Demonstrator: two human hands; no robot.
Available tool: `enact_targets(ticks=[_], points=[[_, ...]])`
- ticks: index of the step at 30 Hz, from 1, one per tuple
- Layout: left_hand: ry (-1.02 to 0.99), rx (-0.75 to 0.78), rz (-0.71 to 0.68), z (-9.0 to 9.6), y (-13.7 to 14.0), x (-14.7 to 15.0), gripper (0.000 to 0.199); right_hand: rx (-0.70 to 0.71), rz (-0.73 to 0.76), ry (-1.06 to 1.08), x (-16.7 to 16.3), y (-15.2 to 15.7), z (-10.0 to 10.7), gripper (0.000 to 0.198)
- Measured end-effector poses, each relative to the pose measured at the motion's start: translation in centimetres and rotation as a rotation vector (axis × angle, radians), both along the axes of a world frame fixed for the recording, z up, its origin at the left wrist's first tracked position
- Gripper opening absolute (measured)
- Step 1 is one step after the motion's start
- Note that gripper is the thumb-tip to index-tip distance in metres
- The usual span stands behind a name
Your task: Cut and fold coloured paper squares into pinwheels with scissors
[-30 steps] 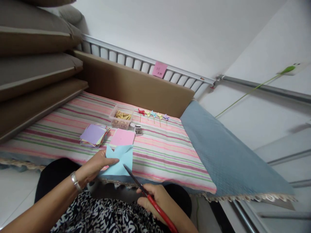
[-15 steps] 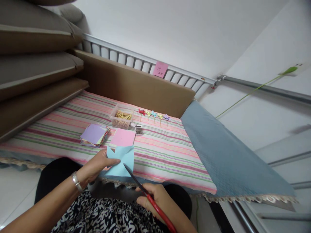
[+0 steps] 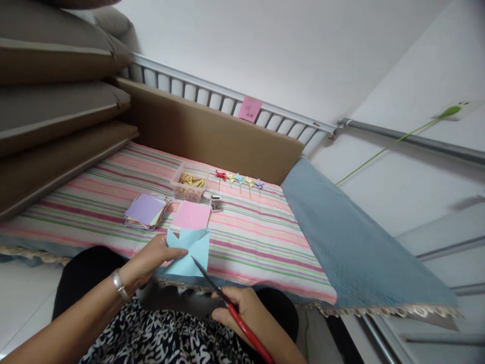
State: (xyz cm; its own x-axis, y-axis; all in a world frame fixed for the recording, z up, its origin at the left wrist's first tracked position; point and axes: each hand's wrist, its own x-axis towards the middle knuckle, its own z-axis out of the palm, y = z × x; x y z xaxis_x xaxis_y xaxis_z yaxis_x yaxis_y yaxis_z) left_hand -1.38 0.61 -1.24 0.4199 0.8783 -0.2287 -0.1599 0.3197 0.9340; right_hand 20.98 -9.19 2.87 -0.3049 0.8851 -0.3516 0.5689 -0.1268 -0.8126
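Pinched in my left hand (image 3: 161, 255) is a square of light blue paper (image 3: 195, 245), its thumb lying on top near the middle. A slit shows at the paper's upper left, where the edges part. My right hand (image 3: 237, 306) grips red-handled scissors (image 3: 244, 326). Their dark blades lie over the lower right part of the blue paper, tips near its centre; whether the blades are parted is hard to make out. Just beyond the blue paper lies a pink paper square (image 3: 192, 215), and to its left a stack of coloured paper squares (image 3: 146, 210) topped with purple.
A clear plastic box (image 3: 189, 192) holds many small yellowish sticks. Beside it sits a small open container (image 3: 215, 202) with metallic bits. Several finished paper pinwheels (image 3: 239, 178) on sticks lie in a row on the striped cloth (image 3: 261, 227). A brown board (image 3: 212, 134) stands behind.
Almost nothing differs. The scissor tips and the blue paper have shifted only very slightly; both hands keep their hold.
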Motion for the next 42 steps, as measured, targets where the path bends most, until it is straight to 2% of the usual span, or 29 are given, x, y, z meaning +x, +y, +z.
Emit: enact_targets(ticks=[12, 22, 37, 42], points=[[0.060, -0.001, 0.020, 0.1, 0.0, 0.2, 0.032, 0.016, -0.004, 0.005, 0.1, 0.0, -0.2, 0.028], [0.048, -0.006, 0.020, -0.1, 0.0, 0.1, 0.025, 0.026, -0.012, -0.020, 0.3, 0.2, -1.2, 0.027], [0.052, -0.018, 0.036, -0.3, 0.3, 0.2, 0.029, 0.050, 0.006, -0.013, 0.5, 0.2, -1.9, 0.028], [0.022, 0.006, 0.026, -0.3, 0.4, 0.2, 0.024, 0.040, 0.002, -0.034, 0.6, 0.2, -1.7, 0.029]])
